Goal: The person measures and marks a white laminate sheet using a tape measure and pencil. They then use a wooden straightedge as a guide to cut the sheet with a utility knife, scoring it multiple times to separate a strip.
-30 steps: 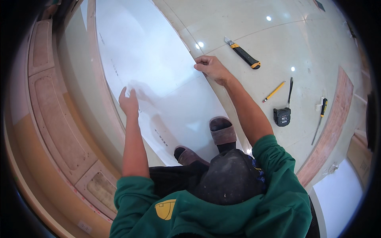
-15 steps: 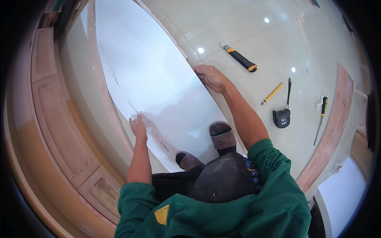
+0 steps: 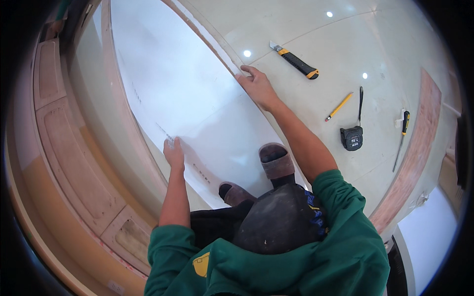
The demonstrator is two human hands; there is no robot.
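A long white sheet [image 3: 173, 64] lies in front of me, curving away toward the top left, with small dark printed marks along its left side. My left hand [image 3: 174, 152] rests near its left edge, thumb and fingers apart, on the sheet's surface. At the right edge is my right hand [image 3: 257, 90], its fingertips touching the rim and its fingers spread rather than closed; the undersides of the fingers are hidden. Along that edge a brown wooden strip [image 3: 212, 47] shows beside the sheet. My slippered feet [image 3: 275, 160] stand on the sheet's near end.
On the tiled floor to the right lie a black-and-yellow utility knife [image 3: 295, 61] with its blade out, a yellow pencil [image 3: 339, 106], a black tape measure [image 3: 351, 138] and a screwdriver [image 3: 402, 139]. A reddish wooden plank [image 3: 412, 158] is beyond them. Wooden panel doors [image 3: 74, 158] line the left.
My right hand has moved up and left along the sheet's edge, its fingers now more spread. More of the brown strip shows there. The left hand stays almost in place.
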